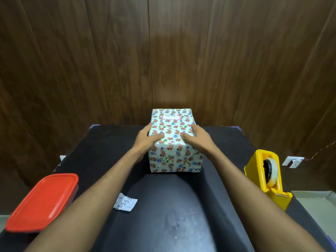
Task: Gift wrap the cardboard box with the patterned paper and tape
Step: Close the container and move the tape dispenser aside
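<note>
The box [173, 140] stands in the middle of the black table [101, 148], fully covered in white paper with small red and blue flowers. A pink label lies on its top near the far end. The near end shows folded paper flaps. My left hand [148, 138] grips the box's left side, thumb on the top. My right hand [197, 138] grips the right side the same way. The yellow tape dispenser [267, 179] with its tape roll stands at the right edge of the table, away from both hands.
A red lidded plastic container [43, 202] sits at the near left. A small white paper slip printed with digits [125, 204] lies near my left forearm. A dark wood-panelled wall rises right behind the table's far edge.
</note>
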